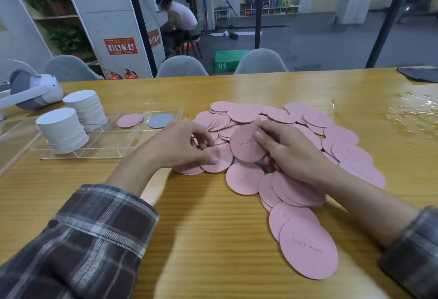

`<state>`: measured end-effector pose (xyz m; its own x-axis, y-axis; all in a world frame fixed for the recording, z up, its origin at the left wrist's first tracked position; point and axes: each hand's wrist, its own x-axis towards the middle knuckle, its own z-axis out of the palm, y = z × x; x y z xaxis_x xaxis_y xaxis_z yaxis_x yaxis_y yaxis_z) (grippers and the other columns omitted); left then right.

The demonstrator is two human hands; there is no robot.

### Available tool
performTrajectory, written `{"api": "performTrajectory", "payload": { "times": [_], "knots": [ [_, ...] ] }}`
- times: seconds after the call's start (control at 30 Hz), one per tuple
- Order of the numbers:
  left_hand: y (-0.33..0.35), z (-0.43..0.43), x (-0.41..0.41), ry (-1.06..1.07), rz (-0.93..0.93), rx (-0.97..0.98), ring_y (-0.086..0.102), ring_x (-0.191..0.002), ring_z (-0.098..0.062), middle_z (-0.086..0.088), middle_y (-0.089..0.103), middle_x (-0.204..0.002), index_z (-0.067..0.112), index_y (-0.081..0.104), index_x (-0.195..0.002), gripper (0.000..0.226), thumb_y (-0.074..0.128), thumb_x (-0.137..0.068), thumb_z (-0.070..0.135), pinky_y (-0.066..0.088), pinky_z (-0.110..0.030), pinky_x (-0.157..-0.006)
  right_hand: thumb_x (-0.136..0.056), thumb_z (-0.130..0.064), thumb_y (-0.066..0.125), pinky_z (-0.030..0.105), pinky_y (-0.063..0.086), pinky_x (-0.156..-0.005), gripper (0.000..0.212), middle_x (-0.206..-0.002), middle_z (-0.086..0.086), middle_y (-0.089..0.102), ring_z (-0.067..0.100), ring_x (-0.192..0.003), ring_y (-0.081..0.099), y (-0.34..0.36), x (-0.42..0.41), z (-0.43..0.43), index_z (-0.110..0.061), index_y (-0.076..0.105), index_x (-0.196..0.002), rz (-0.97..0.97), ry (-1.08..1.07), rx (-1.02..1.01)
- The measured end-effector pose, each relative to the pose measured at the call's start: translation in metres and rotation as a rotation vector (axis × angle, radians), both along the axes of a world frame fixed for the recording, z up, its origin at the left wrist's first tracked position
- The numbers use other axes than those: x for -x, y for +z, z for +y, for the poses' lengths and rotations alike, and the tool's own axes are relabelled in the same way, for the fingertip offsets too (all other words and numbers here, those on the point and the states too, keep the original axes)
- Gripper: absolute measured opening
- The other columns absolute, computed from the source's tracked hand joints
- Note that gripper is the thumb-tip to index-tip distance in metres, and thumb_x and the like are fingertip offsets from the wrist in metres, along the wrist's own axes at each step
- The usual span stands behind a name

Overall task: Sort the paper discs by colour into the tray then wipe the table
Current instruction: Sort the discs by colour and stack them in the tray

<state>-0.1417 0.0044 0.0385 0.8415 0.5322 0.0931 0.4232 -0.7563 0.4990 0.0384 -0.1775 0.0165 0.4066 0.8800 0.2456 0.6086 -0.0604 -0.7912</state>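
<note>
A wide heap of pink paper discs (294,185) covers the middle and right of the wooden table (201,227). My right hand (286,151) holds one pink disc (246,147) tilted up above the heap, thumb on its face. My left hand (180,147) pinches another pink disc (216,160) at the heap's left edge. The clear compartment tray (106,142) stands to the left. It holds two stacks of white discs (62,130), a single pink disc (130,120) and a single grey disc (160,120).
A spill of water (412,111) glistens on the table at the far right, with a dark grey cloth (419,73) behind it. A white headset (33,90) lies at the far left. Grey chairs (182,66) line the far edge.
</note>
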Motion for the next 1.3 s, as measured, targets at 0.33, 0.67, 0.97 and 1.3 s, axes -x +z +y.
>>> {"api": "performTrajectory", "payload": {
  "times": [0.33, 0.67, 0.97, 1.3],
  "knots": [
    [0.011, 0.004, 0.003, -0.038, -0.197, 0.289, 0.065, -0.071, -0.009, -0.014, 0.07, -0.091, 0.02, 0.08, -0.095, 0.014, 0.085, -0.084, 0.014, 0.053, -0.018, -0.069, -0.11, -0.02, 0.039, 0.035, 0.049, -0.051, 0.027, -0.046, -0.016, 0.051, 0.007, -0.045, 0.057, 0.005, -0.001, 0.0, -0.016, 0.066, -0.107, 0.018, -0.116, -0.008],
    [0.012, 0.005, -0.001, -0.046, -0.407, 0.512, 0.06, -0.074, -0.018, -0.006, 0.068, -0.087, 0.013, 0.079, -0.097, 0.007, 0.078, -0.09, 0.011, 0.054, -0.025, -0.063, -0.109, -0.019, 0.04, 0.042, 0.052, -0.05, 0.027, -0.051, -0.009, 0.052, 0.01, -0.044, 0.059, 0.008, 0.002, -0.002, -0.013, 0.066, -0.107, 0.015, -0.135, -0.01],
    [-0.003, -0.026, -0.02, -0.037, -0.497, 0.455, 0.065, -0.063, -0.017, -0.012, 0.067, -0.082, 0.005, 0.077, -0.098, 0.013, 0.083, -0.086, 0.006, 0.057, -0.022, -0.062, -0.111, -0.023, 0.037, 0.042, 0.051, -0.056, 0.031, -0.071, 0.018, 0.061, 0.024, -0.056, 0.06, 0.004, 0.006, 0.0, -0.014, 0.065, -0.102, 0.171, -0.004, -0.02],
    [-0.011, -0.034, -0.027, 0.008, -0.588, 0.352, 0.068, -0.066, -0.021, -0.015, 0.073, -0.08, 0.007, 0.077, -0.086, 0.017, 0.091, -0.078, 0.012, 0.065, -0.04, -0.063, -0.11, -0.037, 0.042, 0.041, 0.051, -0.056, 0.03, -0.082, 0.022, 0.066, 0.042, -0.065, 0.061, 0.003, 0.005, 0.0, -0.024, 0.067, -0.098, 0.207, 0.081, -0.023]
  ]
}}
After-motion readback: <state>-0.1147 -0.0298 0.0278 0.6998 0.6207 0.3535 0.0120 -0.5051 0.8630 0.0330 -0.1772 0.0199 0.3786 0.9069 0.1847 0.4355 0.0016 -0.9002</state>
